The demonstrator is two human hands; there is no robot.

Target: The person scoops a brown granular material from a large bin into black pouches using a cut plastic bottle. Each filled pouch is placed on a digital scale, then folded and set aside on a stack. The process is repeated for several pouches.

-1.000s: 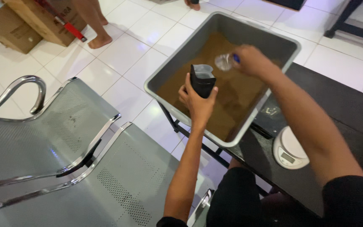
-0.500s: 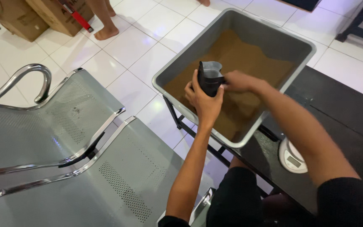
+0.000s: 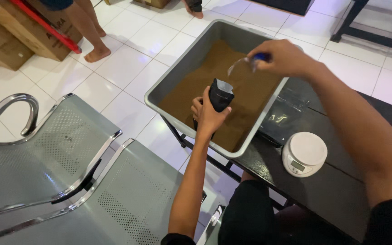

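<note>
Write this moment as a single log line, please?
left hand: grips black pouch, upright, open | right hand: holds clear scoop above pouch | under both: grey tub of brown powder

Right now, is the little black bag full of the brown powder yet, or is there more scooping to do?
Not finished, it seems. The left hand holds the black bag open and upright over the grey tub. The right hand holds a clear scoop above it. How full the bag is cannot be seen. Lots of brown powder remains, and the white scale on the table is bare.
</note>
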